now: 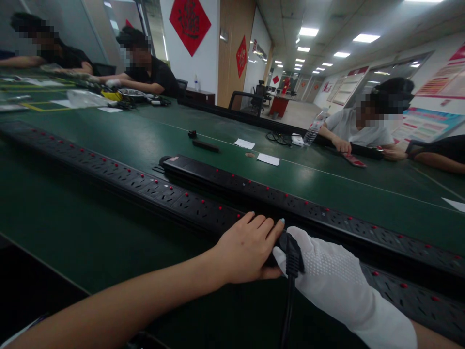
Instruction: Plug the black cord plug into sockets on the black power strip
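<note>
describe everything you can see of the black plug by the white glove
The plug is black, apparently moulded plastic, its ribbed neck tilted slightly, with a black cable running down out of the picture. The white-gloved right hand holds it at the near power strip, close beside the bare left hand. Its pins are hidden, so whether it is plugged in cannot be told.

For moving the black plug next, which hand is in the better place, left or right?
Probably the right hand: its gloved fingers are around the plug; the bare left hand lies over the near power strip.
</note>
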`<state>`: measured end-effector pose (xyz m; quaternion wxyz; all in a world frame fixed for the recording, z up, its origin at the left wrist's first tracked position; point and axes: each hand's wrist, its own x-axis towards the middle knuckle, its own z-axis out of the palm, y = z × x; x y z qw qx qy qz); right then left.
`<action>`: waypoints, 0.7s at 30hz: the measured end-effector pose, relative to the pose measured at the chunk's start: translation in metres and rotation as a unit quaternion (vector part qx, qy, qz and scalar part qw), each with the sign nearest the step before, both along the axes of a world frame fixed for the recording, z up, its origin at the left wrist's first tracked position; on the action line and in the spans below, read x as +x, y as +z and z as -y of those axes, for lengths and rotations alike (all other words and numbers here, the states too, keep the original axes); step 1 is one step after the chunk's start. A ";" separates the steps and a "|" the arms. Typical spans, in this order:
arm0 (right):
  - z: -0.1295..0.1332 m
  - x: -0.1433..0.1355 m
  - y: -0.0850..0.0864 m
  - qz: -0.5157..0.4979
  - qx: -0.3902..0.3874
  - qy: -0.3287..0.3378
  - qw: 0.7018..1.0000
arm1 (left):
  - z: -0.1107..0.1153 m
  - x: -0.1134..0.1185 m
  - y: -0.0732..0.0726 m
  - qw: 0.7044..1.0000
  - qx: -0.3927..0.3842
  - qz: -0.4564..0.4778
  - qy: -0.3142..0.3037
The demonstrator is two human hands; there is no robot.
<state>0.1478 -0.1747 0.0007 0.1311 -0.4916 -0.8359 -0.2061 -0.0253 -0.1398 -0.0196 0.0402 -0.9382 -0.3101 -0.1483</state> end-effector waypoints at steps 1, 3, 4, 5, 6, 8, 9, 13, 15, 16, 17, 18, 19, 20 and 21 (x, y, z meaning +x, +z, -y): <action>0.000 0.000 0.000 0.001 0.006 0.002 1.000 | 0.000 0.000 0.000 1.000 0.000 -0.001 -0.001; 0.000 0.000 0.000 0.004 0.008 0.005 1.000 | 0.000 0.000 0.001 1.000 0.002 -0.002 0.000; 0.000 0.000 0.000 0.007 0.008 0.004 1.000 | 0.000 0.000 0.001 1.000 0.003 -0.003 0.001; 0.000 0.000 0.000 0.009 0.008 0.004 1.000 | 0.000 0.000 0.001 1.000 0.005 -0.003 0.001; 0.001 0.001 0.000 0.011 0.010 0.003 1.000 | 0.000 0.000 0.001 1.000 0.006 -0.004 0.000; 0.001 0.001 -0.001 0.013 0.013 0.002 1.000 | 0.000 -0.001 0.001 1.000 0.007 -0.003 0.000; 0.001 0.002 -0.001 0.013 0.013 0.003 1.000 | 0.000 -0.001 0.000 1.000 0.007 -0.003 0.000; 0.000 0.001 -0.002 0.003 0.002 0.005 1.000 | 0.000 0.000 -0.001 1.000 0.004 -0.001 -0.001; -0.001 0.000 -0.002 0.003 0.000 0.000 1.000 | -0.001 0.000 -0.002 1.000 0.001 -0.001 0.000; -0.001 0.000 -0.001 0.004 -0.002 -0.002 1.000 | -0.001 0.000 -0.002 1.000 -0.001 0.000 0.001; 0.000 -0.001 -0.001 0.004 -0.003 -0.005 1.000 | -0.001 0.000 -0.002 1.000 -0.002 0.000 0.001; 0.000 -0.001 0.000 0.004 -0.007 -0.008 1.000 | -0.001 0.000 -0.002 1.000 -0.003 -0.001 0.000; 0.000 -0.002 0.000 0.003 -0.010 -0.009 1.000 | -0.001 0.000 -0.002 1.000 -0.003 -0.001 -0.001; 0.000 -0.002 0.001 0.003 -0.013 -0.009 1.000 | -0.001 0.000 -0.001 1.000 -0.003 -0.001 -0.001; 0.001 -0.002 0.001 0.004 -0.016 -0.009 1.000 | -0.001 0.000 -0.001 1.000 -0.004 -0.001 -0.002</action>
